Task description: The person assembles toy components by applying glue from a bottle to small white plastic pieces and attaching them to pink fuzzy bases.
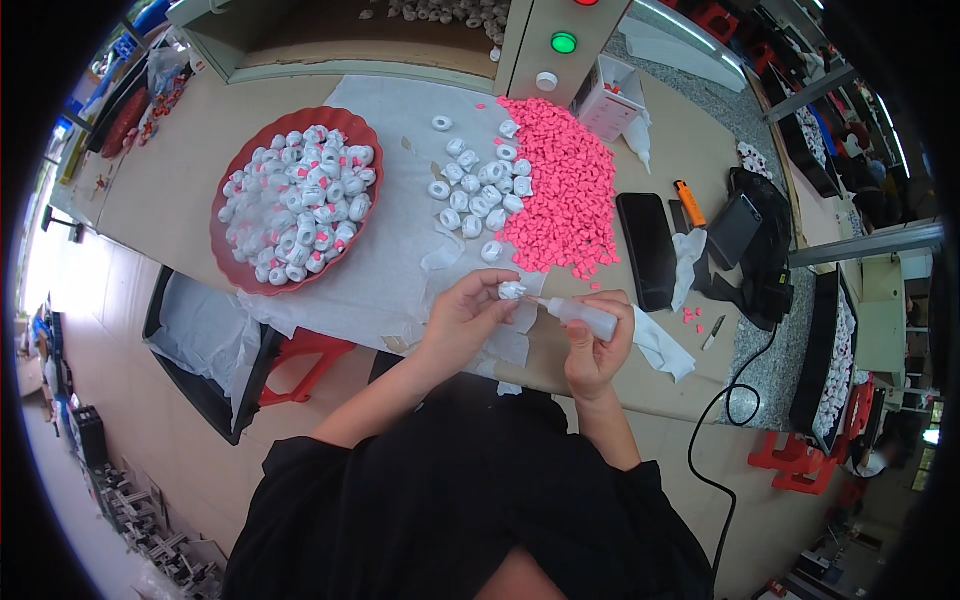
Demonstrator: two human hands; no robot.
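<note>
My left hand (462, 318) pinches a small white rounded piece (512, 290) between thumb and fingers. In my right hand (600, 345) is a translucent squeeze bottle (588, 318), lying tilted with its thin nozzle pointed left at the white piece. Whether the tip touches it I cannot tell. Beyond my hands, several similar white pieces (490, 175) lie loose on white paper (405, 200). Right beside them spreads a big heap of small pink pieces (562, 190). A red scalloped bowl (374, 190) at the left is piled with white pieces, some showing pink parts.
Right of the heap lie a black phone (646, 250), an orange-handled tool (690, 203) and crumpled tissue (688, 268). A white box (610, 100) stands behind. At the back is a cabinet with a green button (564, 43). A black paper-lined tray (215, 345) sits below the table's left edge.
</note>
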